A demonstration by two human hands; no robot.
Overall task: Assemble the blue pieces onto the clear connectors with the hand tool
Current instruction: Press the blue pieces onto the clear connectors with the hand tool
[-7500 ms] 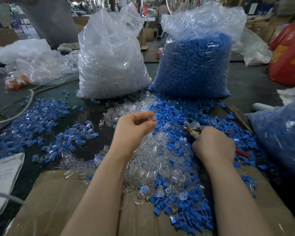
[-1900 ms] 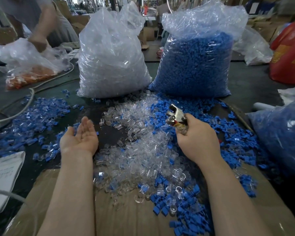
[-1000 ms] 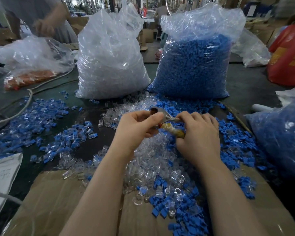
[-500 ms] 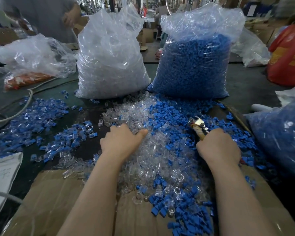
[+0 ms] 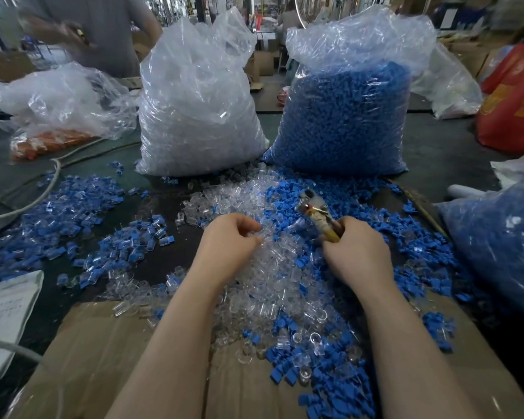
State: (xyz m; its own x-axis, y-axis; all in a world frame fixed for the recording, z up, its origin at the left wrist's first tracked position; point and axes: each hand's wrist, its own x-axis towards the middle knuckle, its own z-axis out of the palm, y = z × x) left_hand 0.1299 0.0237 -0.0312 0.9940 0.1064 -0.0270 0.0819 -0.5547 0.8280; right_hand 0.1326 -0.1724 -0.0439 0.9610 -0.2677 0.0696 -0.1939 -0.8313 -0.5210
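Two hands worked the heap in front of me: my right hand (image 5: 356, 255) was clenched round the yellow handles of the hand tool (image 5: 318, 216), whose long axis ran from that fist up toward the far left, metal head raised over the blue pieces (image 5: 288, 195). My left hand (image 5: 227, 243), fingers curled, dug into the clear connectors (image 5: 273, 267) near the middle of the pile, apart from the right; whether it pinched one I could not tell.

2 tall plastic sacks side by side at the back of the desk (image 5: 454, 152), sack of clear connectors (image 5: 194, 116) left, sack of blue pieces (image 5: 345, 122) right, mixed loose pile (image 5: 279, 267) before them, flattened cardboard sheet (image 5: 103, 358) nearest, heap of assembled blue-and-clear parts (image 5: 67, 213) left
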